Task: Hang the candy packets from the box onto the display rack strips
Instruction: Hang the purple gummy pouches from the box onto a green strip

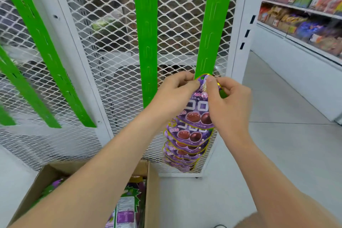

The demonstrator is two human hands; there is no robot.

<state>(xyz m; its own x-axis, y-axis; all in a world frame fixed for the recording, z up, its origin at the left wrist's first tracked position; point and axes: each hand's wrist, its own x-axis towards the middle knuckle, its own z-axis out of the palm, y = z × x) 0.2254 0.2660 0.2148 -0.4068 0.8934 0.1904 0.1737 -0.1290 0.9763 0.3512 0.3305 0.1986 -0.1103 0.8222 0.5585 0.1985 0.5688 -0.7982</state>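
a purple candy packet (199,109) meets the right green strip (212,24) at centre frame, topping a column of hung packets (185,146). loose packets (127,207) lie in the open cardboard box (150,190), bottom left.

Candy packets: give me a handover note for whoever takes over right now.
Left hand and right hand: both pinch the top of a packet against the right strip; can't tell if it's hooked.
Done: hung packets overlap down that strip below it.
Left: more packets wait in the box; middle strip is bare.
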